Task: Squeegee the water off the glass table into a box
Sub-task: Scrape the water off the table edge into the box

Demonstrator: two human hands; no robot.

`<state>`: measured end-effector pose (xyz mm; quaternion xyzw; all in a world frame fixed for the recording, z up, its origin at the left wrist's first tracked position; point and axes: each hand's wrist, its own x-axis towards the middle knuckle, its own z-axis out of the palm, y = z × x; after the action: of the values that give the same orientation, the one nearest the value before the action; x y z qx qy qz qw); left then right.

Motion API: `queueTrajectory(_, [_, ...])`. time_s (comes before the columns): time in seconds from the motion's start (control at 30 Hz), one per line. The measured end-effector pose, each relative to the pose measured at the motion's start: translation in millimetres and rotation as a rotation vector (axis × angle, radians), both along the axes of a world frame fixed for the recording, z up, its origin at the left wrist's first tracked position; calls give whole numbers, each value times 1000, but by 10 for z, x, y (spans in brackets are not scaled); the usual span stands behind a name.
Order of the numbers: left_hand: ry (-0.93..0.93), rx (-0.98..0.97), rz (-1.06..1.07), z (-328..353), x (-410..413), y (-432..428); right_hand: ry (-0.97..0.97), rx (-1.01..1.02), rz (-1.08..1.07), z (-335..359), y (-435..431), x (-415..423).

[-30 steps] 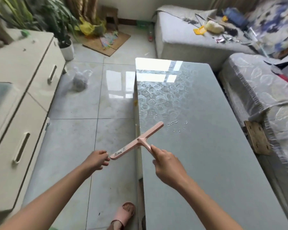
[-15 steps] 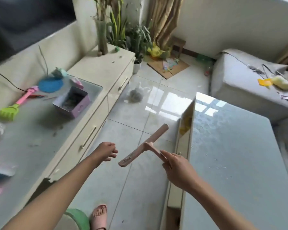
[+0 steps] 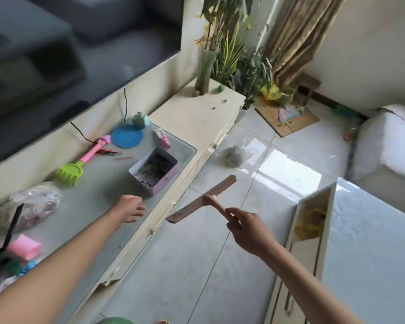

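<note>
Squeegee (image 3: 201, 198), pink and T-shaped, hangs over glossy tiles (image 3: 197, 265), its handle gripped in the right hand (image 3: 248, 230). The left hand (image 3: 130, 208), loosely curled and empty, hovers by a rectangular pink tin box (image 3: 153, 170).

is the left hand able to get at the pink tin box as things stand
Probably yes. The left hand is empty and hovers just short of the pink tin box, with only bare cabinet top between them. The squeegee in the right hand is off to one side.

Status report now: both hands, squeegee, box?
Right hand grips squeegee over floor. Left hand open, near box on cabinet. Nothing between hand and box.
</note>
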<state>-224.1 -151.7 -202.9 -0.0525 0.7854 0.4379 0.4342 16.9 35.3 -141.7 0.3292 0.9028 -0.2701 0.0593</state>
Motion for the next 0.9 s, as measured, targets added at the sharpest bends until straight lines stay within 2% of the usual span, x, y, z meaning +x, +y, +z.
queueTrajectory(0.33, [-109, -19, 172, -237, -530, 362, -1, -92, 84, -345, 656, -955])
queueTrajectory(0.5, [-89, -89, 243, -397, -688, 602, 21, -109, 169, -477, 933, -1242])
queueTrajectory(0.67, [-104, -138, 301, -820, -928, 920, 59, -158, 190, -746, 1173, -1564])
queueTrajectory(0.9, [-161, -179, 471, -1459, -1260, 938, 13, -213, 240, -1084, 1265, -1765])
